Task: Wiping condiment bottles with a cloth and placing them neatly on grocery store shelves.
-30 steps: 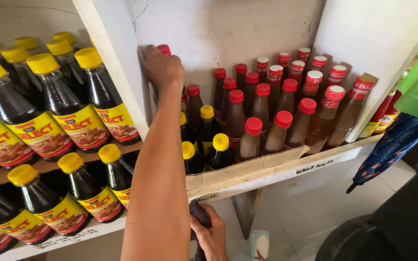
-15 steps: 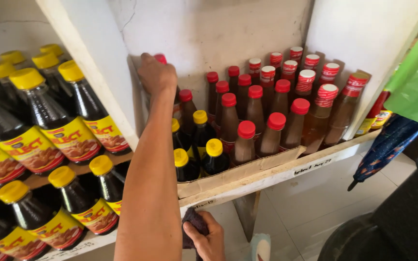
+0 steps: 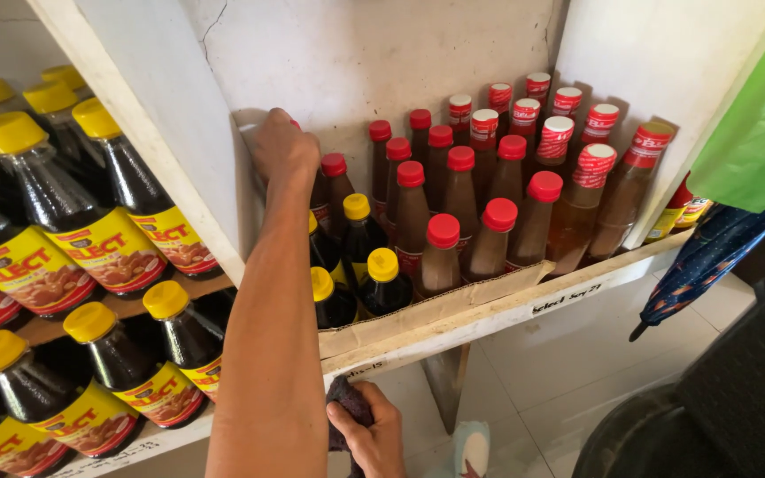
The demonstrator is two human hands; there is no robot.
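red-capped bottle (image 3: 297, 126) under left hand (image 3: 283, 150).

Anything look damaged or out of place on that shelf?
A thin crack runs down the white back wall at the top. The cardboard tray holding the bottles has a ragged, sagging front edge. Bottles all stand upright; no spill.

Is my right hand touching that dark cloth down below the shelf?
Touching. The head view shows the right hand closed around the dark cloth, its fingers wrapped over the bunched fabric just under the shelf edge.
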